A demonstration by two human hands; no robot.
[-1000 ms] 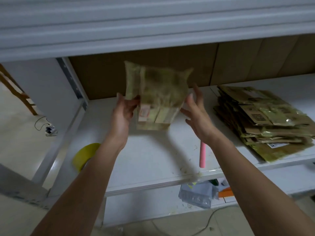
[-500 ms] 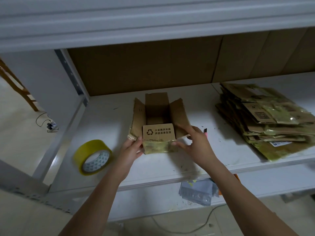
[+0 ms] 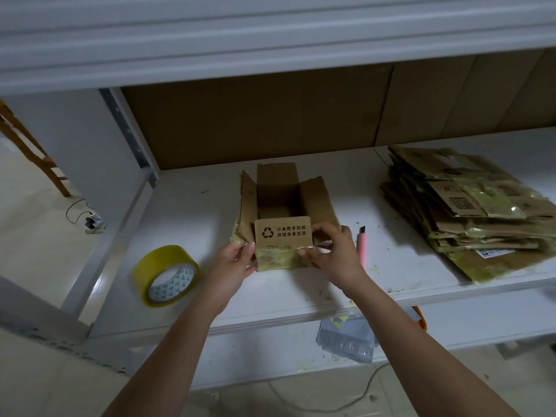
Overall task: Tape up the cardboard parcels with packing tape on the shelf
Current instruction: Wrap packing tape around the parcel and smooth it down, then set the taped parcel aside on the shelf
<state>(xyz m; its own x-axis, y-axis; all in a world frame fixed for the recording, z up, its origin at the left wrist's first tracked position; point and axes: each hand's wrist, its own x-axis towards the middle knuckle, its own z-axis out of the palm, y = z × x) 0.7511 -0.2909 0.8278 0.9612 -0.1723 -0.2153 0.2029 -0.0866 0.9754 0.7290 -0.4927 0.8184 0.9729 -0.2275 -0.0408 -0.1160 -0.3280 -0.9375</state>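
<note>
Hands (image 3: pixel 237 260) (image 3: pixel 331 251) grip creased cardboard box (image 3: pixel 282 212), seemingly tape-wrapped.

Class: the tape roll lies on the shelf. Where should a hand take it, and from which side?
Take the tape roll by its yellow outer band, thumb through the open core, coming from above on the left. It leans with the core facing up and forward, clear of the box.

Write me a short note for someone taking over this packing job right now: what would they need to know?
Left hand grips the near left corner of the open box; right hand pinches its printed front flap.
The box stands on the shelf, flaps up, not yet sealed.
Tape roll lies left of it, pink cutter right, flattened boxes far right.
Left: fold flaps, tape.
</note>
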